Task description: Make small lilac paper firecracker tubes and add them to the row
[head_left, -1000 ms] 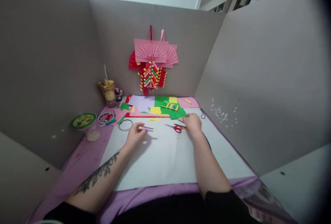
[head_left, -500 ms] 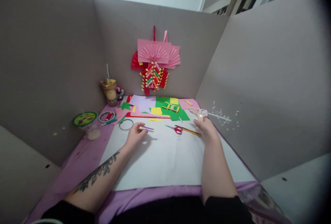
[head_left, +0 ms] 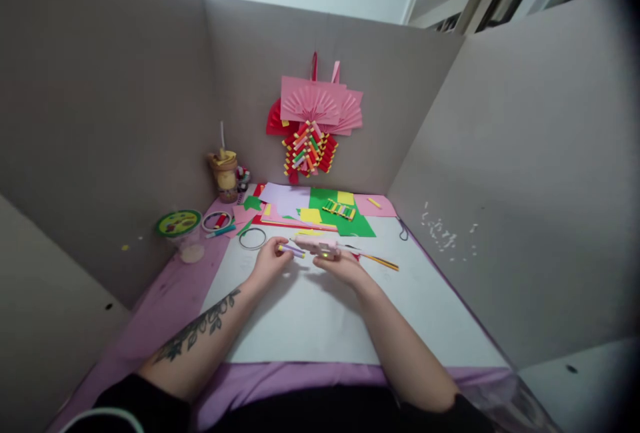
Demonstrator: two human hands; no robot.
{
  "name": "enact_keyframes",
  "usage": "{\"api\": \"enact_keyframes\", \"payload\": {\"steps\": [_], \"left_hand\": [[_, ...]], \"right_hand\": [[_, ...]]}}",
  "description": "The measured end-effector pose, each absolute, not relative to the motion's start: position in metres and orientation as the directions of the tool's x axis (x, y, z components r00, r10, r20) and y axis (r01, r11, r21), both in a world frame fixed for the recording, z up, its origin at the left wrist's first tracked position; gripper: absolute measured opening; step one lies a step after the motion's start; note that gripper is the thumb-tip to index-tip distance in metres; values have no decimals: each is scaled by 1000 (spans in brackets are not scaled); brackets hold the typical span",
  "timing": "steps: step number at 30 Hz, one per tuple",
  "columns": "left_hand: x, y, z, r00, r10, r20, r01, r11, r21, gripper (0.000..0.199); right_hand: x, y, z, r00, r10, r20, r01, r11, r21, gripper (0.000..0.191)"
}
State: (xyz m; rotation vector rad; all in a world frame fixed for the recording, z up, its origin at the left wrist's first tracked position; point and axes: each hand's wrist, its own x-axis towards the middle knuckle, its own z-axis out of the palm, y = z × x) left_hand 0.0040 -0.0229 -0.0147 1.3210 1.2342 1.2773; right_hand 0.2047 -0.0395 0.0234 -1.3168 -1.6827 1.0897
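My left hand rests on the white sheet and pinches a small purple paper roll with a yellow end. My right hand holds a pink glue gun with a lit green lamp; its nozzle points left and sits right beside the roll's tip. Red scissors are mostly hidden behind my right hand. A striped pencil lies just to its right.
Coloured paper sheets and a row of small rolls lie at the back. A wire ring, tape reel, green-lidded tub and a cup stand at the left. Paper fans hang on the back wall.
My right hand picked up the glue gun at the right side of the table and carried it left to the roll in my left hand. The camera shifted slightly.
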Motion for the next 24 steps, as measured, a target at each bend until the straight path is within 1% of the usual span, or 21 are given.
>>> {"api": "enact_keyframes", "payload": {"steps": [2,4,8,13,17,24], "left_hand": [[4,-22,-18,-18,993,113,76,-111,991,35],[4,-22,-20,-15,992,122,82,-120,989,34],[5,-23,-18,-9,991,137,99,-135,986,32],[6,-25,-14,-6,989,147,118,-145,982,30],[7,-26,-13,4,987,159,123,-158,980,29],[7,-23,-19,32,981,189,137,-192,972,28]], "right_hand": [[198,-44,23,-181,983,2,454,85,-887,28],[193,-46,24,-178,984,19,482,104,-870,26],[187,-46,25,-170,983,76,503,152,-851,24],[186,-46,24,-168,984,62,523,142,-840,24],[187,-47,24,-156,988,18,517,97,-851,24],[188,-44,20,-153,987,50,540,126,-832,24]]}}
